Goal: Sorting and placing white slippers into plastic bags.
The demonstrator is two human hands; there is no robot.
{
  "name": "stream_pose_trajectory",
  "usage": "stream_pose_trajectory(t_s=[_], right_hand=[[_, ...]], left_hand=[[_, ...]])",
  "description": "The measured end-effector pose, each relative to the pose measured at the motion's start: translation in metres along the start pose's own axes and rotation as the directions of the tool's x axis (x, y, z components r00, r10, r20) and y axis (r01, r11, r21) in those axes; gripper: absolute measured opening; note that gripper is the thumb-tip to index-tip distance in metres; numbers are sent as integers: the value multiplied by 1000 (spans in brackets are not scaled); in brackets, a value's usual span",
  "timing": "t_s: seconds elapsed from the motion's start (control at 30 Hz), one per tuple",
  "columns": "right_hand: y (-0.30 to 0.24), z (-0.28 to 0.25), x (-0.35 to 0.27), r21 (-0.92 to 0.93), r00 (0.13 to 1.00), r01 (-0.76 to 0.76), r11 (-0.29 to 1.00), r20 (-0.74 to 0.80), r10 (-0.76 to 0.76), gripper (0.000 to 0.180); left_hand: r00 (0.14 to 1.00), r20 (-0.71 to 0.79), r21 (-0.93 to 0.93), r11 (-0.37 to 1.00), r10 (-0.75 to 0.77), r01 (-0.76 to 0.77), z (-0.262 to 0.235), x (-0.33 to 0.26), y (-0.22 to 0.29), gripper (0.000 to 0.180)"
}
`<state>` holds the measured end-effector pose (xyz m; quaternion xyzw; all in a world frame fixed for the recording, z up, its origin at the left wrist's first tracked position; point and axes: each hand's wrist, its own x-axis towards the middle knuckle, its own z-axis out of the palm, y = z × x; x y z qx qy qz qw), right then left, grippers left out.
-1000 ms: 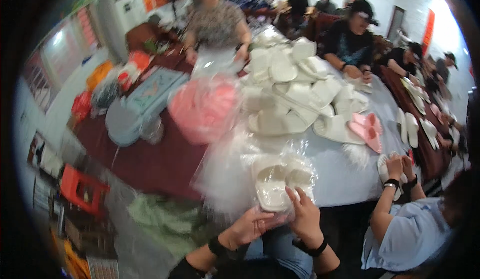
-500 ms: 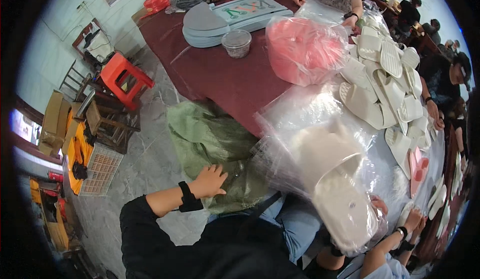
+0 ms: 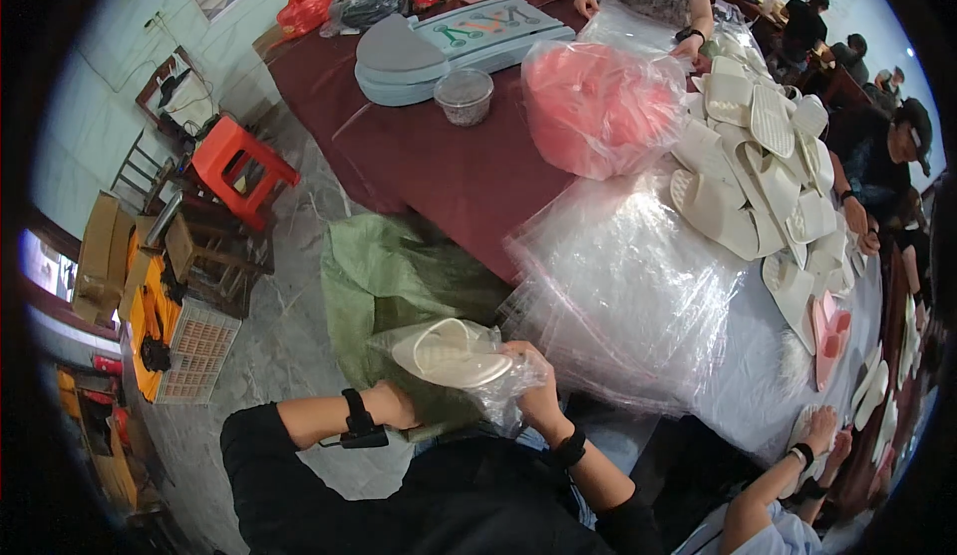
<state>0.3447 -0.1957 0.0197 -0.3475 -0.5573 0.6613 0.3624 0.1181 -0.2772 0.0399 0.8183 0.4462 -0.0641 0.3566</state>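
My right hand [image 3: 535, 388] grips one end of a clear plastic bag holding cream slide slippers [image 3: 451, 354]. The bagged slippers hang over the opening of a green woven sack [image 3: 369, 266], which lies by the table's near edge. Just below the bag is my left hand [image 3: 391, 407], close to the sack; its fingers are hidden, so I cannot tell whether they grip anything. Beside my right hand, a stack of clear plastic bags [image 3: 628, 291] spreads over the table edge.
Cream slippers [image 3: 748, 166] lie piled at the right, with pink slippers [image 3: 827, 341] near them. A bag of pink material [image 3: 603, 107], a round clear tub [image 3: 464, 97] and grey-blue slabs [image 3: 404, 57] sit farther back. Co-workers' hands [image 3: 819, 433] handle slippers at right.
My right hand has brought the bagged slippers from the right, above the clear bags, leftward and down to the sack. My left hand has shifted slightly down and left, its fingers now hidden.
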Motion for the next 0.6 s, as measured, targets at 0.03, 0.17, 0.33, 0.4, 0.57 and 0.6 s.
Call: stream_pose_trajectory(t_s=[0.03,0.17,0.33,0.4,0.57,0.6], right_hand=[[6,3,1,10,997,-9,1000,71,9,39],[7,24,12,36,828,-48,998,560,20,75],[74,51,29,-504,815,261,823,572,92,76],[99,63,33,-723,862,469,507,500,-83,72],[137,92,52,-867,866,224,446,387,317,80],[153,87,38,-870,879,161,467,342,333,80]], left_hand=[[1000,-19,85,996,8,-7,8,-6,-6,53],[987,113,153,984,-113,95,-1,-15,-1,54],[878,257,296,898,-403,326,-31,-12,23,40],[903,321,297,936,-285,189,-30,-17,22,45],[922,305,342,931,-238,127,-18,-6,17,48],[899,305,350,915,-315,202,-15,-7,17,47]])
